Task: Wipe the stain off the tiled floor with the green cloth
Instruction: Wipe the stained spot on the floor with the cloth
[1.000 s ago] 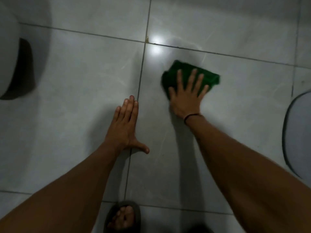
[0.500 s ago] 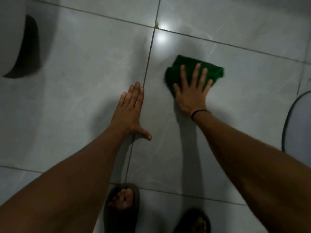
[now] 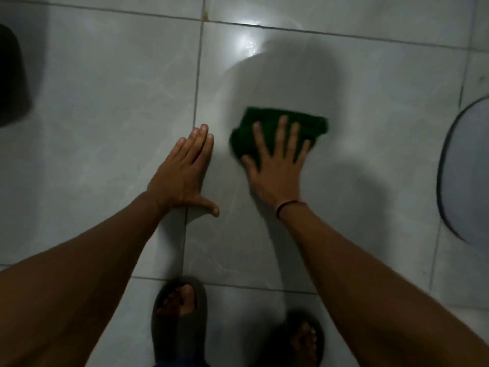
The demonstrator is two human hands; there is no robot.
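Note:
A folded green cloth (image 3: 264,123) lies on the grey tiled floor (image 3: 105,115), on the tile right of a vertical grout line. My right hand (image 3: 277,168) presses flat on the cloth with fingers spread, covering its near half. My left hand (image 3: 182,170) rests flat on the floor beside it, fingers together, thumb out, across the grout line. A small brownish spot (image 3: 205,15) sits at the grout crossing at the top. No stain shows around the cloth; what lies under it is hidden.
A dark object (image 3: 13,83) stands at the left edge. A grey rounded mat or lid with a dark rim (image 3: 465,176) lies at the right edge. My feet in dark sandals (image 3: 180,313) are at the bottom. A light glare (image 3: 248,41) shines on the tile beyond the cloth.
My right hand has drawn the cloth back toward me, away from the grout crossing and the glare. The view has shifted so both feet show. My left hand stays planted.

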